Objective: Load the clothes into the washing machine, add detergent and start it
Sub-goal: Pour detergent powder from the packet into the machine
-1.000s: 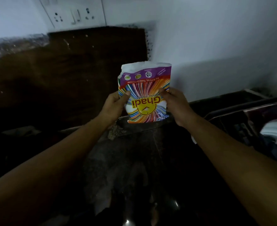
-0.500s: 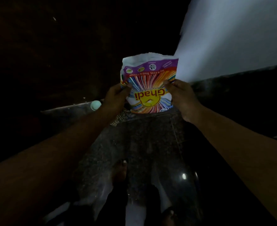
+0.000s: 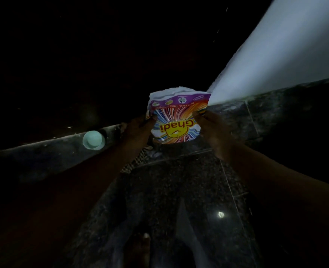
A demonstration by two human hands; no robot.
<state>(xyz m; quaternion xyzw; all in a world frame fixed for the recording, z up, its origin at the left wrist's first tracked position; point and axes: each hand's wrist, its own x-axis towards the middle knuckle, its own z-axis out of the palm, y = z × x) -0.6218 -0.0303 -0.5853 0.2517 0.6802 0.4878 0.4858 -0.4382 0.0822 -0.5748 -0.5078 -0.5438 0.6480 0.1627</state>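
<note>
A colourful detergent packet with yellow lettering and a torn white top hangs upside down in front of me, held in both hands. My left hand grips its left edge. My right hand grips its right edge. The washing machine and the clothes are out of view. The scene is very dark.
A pale green round cup sits on a dark ledge to the left of my hands. Dark speckled floor tiles lie below, with my bare foot at the bottom. A white wall rises at the upper right.
The view has tilted down and left: the switchboard and the washer on the right have gone, while the green cup and my foot have come into sight. Both hands still hold the packet.
</note>
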